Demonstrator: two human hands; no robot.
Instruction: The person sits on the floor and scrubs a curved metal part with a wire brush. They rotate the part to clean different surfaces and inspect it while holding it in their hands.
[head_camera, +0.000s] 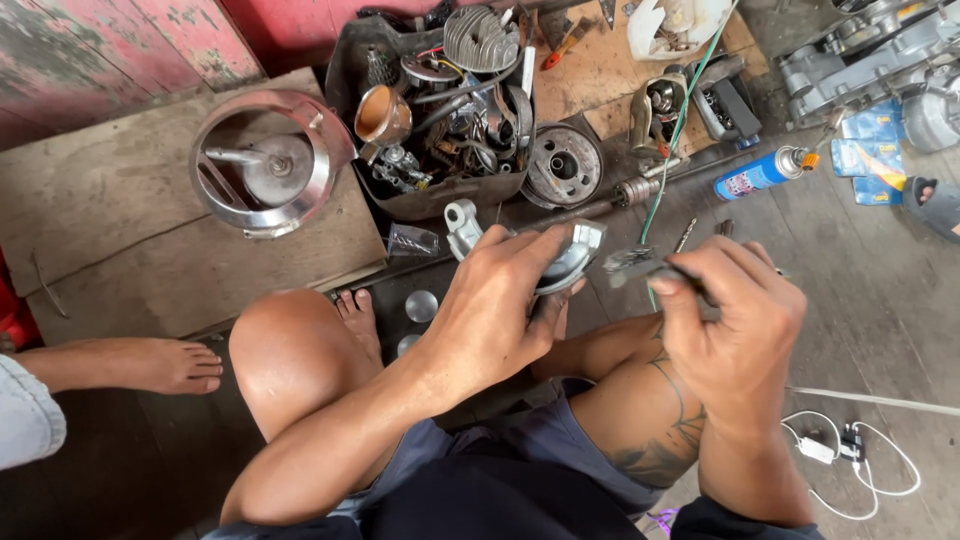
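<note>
Mid-frame, cleaning step judged underway: left hand (495, 305) clenched around grey metal engine part (568, 255), right hand (730, 320) pinching thin tool (640, 263) against it. Next called for steadier bracing.

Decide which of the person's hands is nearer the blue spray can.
Right. The right hand sits just below-left of the blue spray can; the left hand is farther left, holding a metal part.
</note>
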